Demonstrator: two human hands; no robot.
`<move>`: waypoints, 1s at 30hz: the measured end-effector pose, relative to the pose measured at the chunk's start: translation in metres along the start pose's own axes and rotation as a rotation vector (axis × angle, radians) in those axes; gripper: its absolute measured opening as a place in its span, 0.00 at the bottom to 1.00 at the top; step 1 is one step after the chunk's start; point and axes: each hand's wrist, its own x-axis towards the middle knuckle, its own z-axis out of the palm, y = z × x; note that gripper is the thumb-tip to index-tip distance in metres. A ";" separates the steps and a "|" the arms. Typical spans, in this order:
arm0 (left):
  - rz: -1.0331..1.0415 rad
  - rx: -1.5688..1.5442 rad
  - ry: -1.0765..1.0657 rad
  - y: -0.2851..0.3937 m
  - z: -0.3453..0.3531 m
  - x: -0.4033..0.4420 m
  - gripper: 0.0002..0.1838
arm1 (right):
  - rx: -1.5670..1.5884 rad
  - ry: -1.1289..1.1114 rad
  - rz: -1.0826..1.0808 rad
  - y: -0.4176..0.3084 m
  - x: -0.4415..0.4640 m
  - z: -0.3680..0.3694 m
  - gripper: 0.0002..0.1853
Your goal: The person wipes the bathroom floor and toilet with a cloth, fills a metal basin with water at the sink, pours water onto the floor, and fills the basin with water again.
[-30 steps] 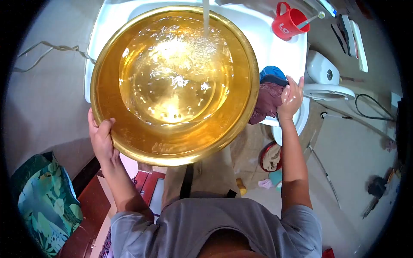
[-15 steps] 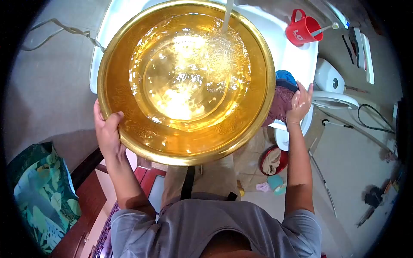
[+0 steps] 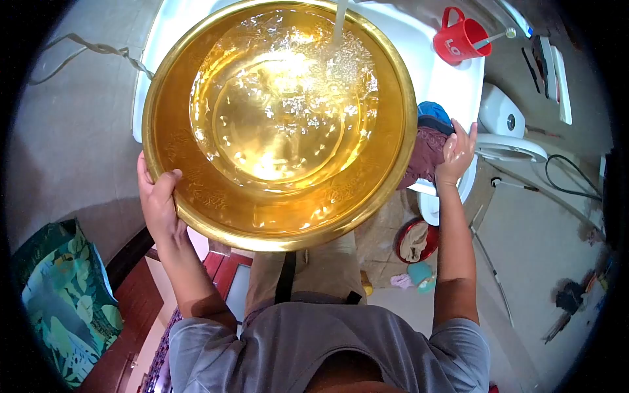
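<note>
A large gold-coloured metal basin (image 3: 175, 141) fills the upper middle of the head view, resting over a white sink (image 3: 409, 62). Clear, rippling water (image 3: 268, 124) lies in it, and a stream (image 3: 340, 26) pours in from above. My left hand (image 3: 160, 203) is closed on the basin's lower-left rim, thumb over the edge. On the sink's right side lies a bundle of maroon cloth (image 3: 427, 154) with a blue cloth (image 3: 432, 112) above it. My right hand (image 3: 457, 157) rests against this bundle at the sink's edge, its fingers stretched out and apart.
A red mug (image 3: 460, 40) holding a toothbrush (image 3: 496, 38) stands at the sink's back right. Beyond is a toilet (image 3: 503, 121) with its seat. Below lies a red bowl (image 3: 429, 242) with beige cloth. A green leaf-patterned bag (image 3: 69, 295) sits at left.
The basin has shifted slightly left, its near side tipping a little, and the water inside has moved toward the far side. My left hand moved along with it; the right hand stays by the cloth.
</note>
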 end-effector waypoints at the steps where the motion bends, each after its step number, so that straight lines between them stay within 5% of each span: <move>1: 0.004 -0.005 0.001 0.000 0.000 0.000 0.31 | 0.003 -0.001 0.002 0.000 0.000 0.000 0.17; 30: -0.029 0.061 0.031 0.009 0.006 0.002 0.29 | -0.019 0.002 0.009 -0.003 0.002 -0.001 0.17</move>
